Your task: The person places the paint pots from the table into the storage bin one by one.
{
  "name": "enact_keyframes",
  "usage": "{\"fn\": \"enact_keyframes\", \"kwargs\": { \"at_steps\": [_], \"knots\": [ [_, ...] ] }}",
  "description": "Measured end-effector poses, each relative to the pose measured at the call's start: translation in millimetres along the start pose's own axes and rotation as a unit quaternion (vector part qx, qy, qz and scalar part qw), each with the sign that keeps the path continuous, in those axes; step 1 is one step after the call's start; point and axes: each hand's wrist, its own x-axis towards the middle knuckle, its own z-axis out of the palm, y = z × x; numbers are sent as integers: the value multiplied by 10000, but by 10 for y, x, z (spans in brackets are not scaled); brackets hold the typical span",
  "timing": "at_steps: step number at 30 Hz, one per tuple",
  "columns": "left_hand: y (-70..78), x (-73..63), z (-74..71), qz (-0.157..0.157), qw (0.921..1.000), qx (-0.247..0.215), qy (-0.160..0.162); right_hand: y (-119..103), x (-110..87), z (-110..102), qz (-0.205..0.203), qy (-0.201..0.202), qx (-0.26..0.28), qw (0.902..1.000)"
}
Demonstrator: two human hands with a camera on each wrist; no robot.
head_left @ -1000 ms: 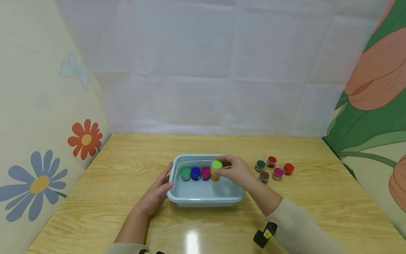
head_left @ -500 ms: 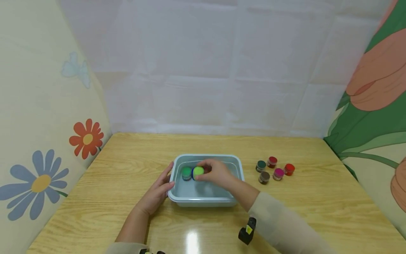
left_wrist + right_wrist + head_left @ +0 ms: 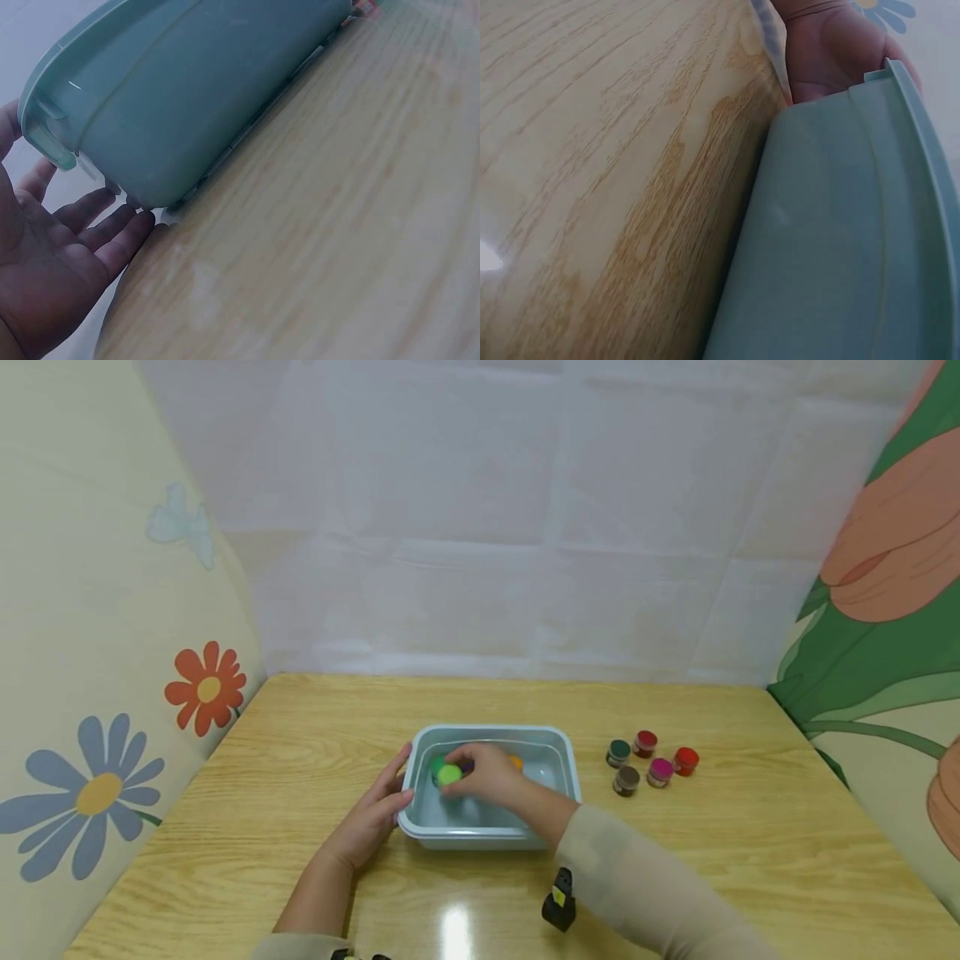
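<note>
In the head view my right hand (image 3: 491,774) pinches a small paint pot with a lime-green lid (image 3: 449,776) between thumb and fingers, low inside a pale blue plastic tub (image 3: 480,832). Just behind that pot a green-lidded pot (image 3: 437,764) partly shows, and an orange pot (image 3: 517,763) peeks out past the knuckles. Other pots in the row are mostly hidden by the hand. My left hand (image 3: 365,828) holds the tub's left end, thumb at the rim; in the left wrist view its fingertips (image 3: 142,221) touch the outer wall low down.
Right of the tub on the wooden table (image 3: 750,860) stand several more paint pots: dark green (image 3: 618,752), dark red (image 3: 645,743), brown (image 3: 626,780), magenta (image 3: 661,772) and red (image 3: 686,761). A white sheet (image 3: 480,527) hangs behind the table.
My right hand has carried the lime-green pot leftward and down inside the tub, from over the orange pot to in front of the green one. The left hand stays put.
</note>
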Motion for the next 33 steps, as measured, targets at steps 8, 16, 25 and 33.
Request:
{"fn": "enact_keyframes", "kwargs": {
  "at_steps": [8, 16, 25, 33],
  "knots": [
    [-12, -1, 4, 85, 9998, -154, -87, -47, 21, 58, -23, -136, -293, 9995],
    [-10, 1, -2, 88, 9998, -145, -103, -97, 28, 86, 167, -296, -728, 9968],
    [2, 3, 2, 67, 9999, -130, -48, -111, 49, 126, 275, -274, -1092, 9933],
    [-14, 12, -9, 85, 9998, -129, -95, -132, 48, 145, 416, -335, -1074, 9928]
  ]
}}
